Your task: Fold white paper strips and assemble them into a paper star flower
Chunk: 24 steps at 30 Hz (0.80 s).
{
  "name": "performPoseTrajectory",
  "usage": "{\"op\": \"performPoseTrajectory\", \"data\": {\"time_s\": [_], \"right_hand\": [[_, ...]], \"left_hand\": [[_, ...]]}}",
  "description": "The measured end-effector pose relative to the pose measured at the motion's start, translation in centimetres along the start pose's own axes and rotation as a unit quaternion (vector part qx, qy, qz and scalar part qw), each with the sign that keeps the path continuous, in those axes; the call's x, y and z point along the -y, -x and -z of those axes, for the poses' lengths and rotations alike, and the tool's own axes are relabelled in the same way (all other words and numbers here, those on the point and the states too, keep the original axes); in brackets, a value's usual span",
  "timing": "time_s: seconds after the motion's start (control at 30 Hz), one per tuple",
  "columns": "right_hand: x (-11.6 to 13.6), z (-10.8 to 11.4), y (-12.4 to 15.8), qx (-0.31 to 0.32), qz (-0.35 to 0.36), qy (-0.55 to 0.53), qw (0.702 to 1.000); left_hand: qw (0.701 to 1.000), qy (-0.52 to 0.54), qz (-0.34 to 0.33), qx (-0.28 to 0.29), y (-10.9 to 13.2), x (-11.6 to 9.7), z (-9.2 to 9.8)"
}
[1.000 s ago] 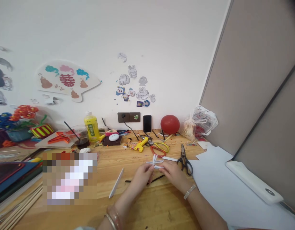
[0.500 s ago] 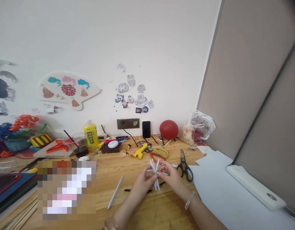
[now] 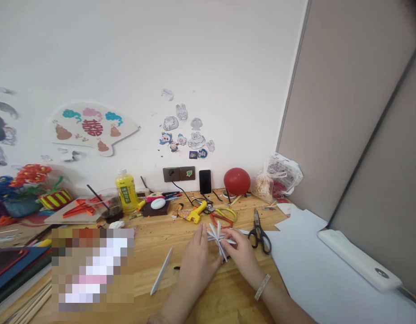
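White many-pointed star of folded paper (image 3: 217, 237): up between both hands, spokes fanning out all round, so no real long axis to work with; can't tell whether touching the light wooden table (image 3: 234, 303) below
Right hand (image 3: 240, 252): thumb and fingers pinching a spoke on the star's right side, rest of the star off to the left
Left hand (image 3: 196, 258): back toward the camera, fingers pretty straight and pressed together just beside the left spokes, thumb down by the lower ones; can't tell if actually gripping
Nearer hand: basically a tie, only right clearly holding on
Loose white folded-paper strip (image 3: 161, 271): flat on the table left of the left forearm, well apart from the star, long axis slanting near-left to far-right, left hand way closer
Black-handled scissors (image 3: 258, 228): just past the right hand, blades pointing away
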State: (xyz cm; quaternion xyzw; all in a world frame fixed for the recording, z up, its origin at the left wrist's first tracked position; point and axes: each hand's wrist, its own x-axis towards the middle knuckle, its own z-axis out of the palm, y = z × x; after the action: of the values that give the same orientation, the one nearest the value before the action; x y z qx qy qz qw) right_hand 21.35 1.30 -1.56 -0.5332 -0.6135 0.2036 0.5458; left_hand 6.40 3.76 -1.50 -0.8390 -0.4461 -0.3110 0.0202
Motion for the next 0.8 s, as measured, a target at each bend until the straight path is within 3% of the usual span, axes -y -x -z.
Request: {"op": "performPoseTrajectory", "data": {"time_s": [0.27,0.47,0.8], "right_hand": [[-0.5,-0.6,0.3,0.016,0.001,-0.025,1.0],[0.0,-0.7,0.3,0.019,-0.037,-0.066,0.997],[0.7,-1.0,0.6,0.091,-0.064,-0.082,0.99]], "left_hand": [[0.988,-0.12,-0.081,-0.048,-0.2,-1.7,2.0],[0.99,-0.105,-0.09,-0.029,-0.3,-1.7,2.2],[0.991,-0.084,-0.104,-0.014,-0.4,-1.1,2.1]]}}
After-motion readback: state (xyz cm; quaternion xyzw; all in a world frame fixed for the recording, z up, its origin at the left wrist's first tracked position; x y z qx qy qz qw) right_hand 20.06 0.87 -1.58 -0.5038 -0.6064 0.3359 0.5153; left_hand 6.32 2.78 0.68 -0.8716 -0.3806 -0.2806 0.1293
